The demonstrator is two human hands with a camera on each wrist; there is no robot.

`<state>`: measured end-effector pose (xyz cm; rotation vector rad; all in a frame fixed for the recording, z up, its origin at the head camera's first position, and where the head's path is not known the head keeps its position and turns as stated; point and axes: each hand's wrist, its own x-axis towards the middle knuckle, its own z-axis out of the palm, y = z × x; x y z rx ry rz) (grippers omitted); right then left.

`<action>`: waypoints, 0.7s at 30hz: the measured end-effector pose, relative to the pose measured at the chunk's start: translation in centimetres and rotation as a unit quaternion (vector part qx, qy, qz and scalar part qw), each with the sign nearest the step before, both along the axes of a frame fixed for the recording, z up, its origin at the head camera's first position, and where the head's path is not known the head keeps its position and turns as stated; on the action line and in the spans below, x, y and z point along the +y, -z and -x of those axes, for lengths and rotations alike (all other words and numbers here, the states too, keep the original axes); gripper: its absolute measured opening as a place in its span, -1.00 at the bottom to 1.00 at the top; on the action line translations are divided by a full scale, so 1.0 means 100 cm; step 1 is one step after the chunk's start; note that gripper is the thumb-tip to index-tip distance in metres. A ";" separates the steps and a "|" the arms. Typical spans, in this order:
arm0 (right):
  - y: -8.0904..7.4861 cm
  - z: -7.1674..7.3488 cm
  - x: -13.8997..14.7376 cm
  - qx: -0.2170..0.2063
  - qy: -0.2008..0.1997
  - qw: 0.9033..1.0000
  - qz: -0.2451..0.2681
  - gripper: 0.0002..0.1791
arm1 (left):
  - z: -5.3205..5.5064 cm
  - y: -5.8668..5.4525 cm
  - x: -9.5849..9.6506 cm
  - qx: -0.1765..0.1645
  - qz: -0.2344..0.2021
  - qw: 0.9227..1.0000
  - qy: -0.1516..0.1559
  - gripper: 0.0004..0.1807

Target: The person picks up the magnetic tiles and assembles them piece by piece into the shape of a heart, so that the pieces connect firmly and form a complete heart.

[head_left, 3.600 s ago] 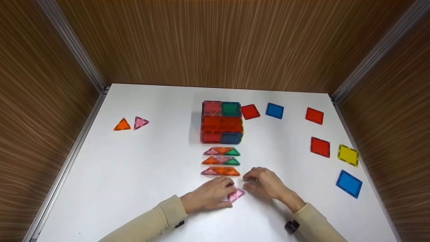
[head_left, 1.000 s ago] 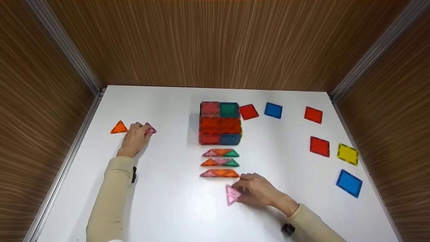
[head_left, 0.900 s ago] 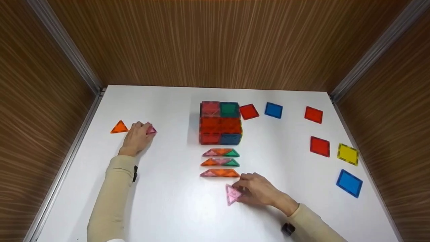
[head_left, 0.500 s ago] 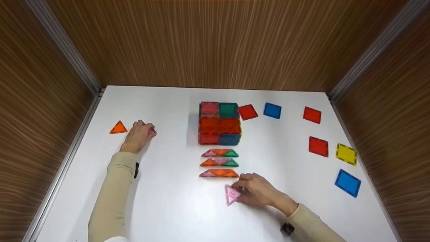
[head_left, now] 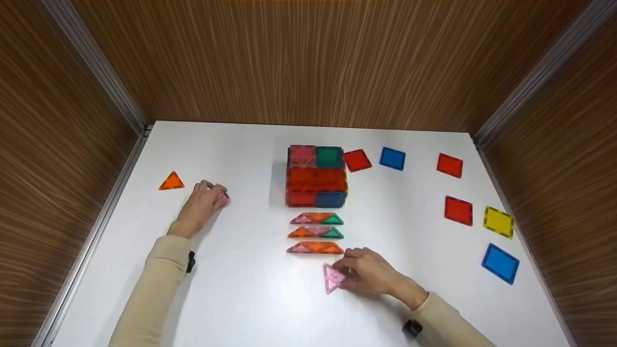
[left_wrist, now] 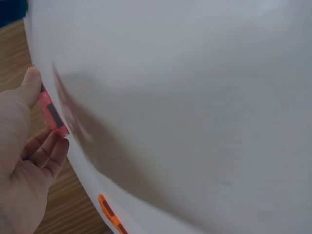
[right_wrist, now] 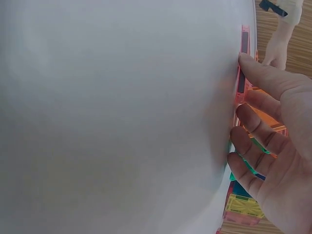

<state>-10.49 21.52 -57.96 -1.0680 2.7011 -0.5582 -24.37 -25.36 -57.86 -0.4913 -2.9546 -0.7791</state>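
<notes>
Left hand: left hand [head_left: 198, 208] at the counter's left side, pinching a pink tile [head_left: 222, 197] between thumb and fingers
Pink tile: tilted, partly hidden by fingers; left wrist view shows it edge-on with a shadow on the counter [head_left: 255, 299]; cannot tell if an edge touches down
Right hand: right hand [head_left: 373, 273] at front centre, thumb and index finger clamped on a pink triangle [head_left: 332, 278]
Pink triangle: point toward the right hand, just in front of the near trapezoid; flat on the counter or slightly raised, cannot tell
Hands: well apart, trapezoids between and beyond them
Orange triangle: orange triangle [head_left: 172, 181] flat, just left of the left hand, not touched
Near trapezoid: near trapezoid [head_left: 315, 247], pink-orange-orange from left; right hand's fingers at its right end, contact unclear
Middle trapezoid: middle trapezoid [head_left: 315, 232], orange-pink-green
Far trapezoid: far trapezoid [head_left: 316, 218], pink-orange-green, near the tile box
Tile box: tile box [head_left: 316, 180] behind the trapezoids; red, pink, green, blue tiles
Squares right of box: red square [head_left: 358, 160] just beside it, blue square [head_left: 393, 158] farther right
Far right squares: two more red ones, yellow square [head_left: 498, 222], another blue one nearest the front
Sleeves: beige sleeves [head_left: 149, 294] on both arms
Back: wood-grain panel [head_left: 308, 62]
</notes>
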 end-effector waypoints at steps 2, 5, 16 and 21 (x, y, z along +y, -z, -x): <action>0.000 0.000 0.000 0.001 0.000 1.000 0.000 -0.63 | -0.011 -0.001 0.004 0.010 -0.007 1.000 0.011 -0.73; 0.001 0.000 0.000 0.007 -0.001 1.000 0.002 -0.63 | -0.029 -0.001 0.013 0.034 -0.013 0.999 0.033 -0.74; 0.001 0.000 0.001 -0.003 0.002 1.000 0.005 -0.63 | -0.090 0.001 0.061 0.071 -0.002 0.986 0.153 -0.81; 0.002 0.000 0.001 0.011 -0.007 1.000 0.009 -0.63 | -0.110 0.003 0.086 0.121 0.013 0.968 0.221 -0.76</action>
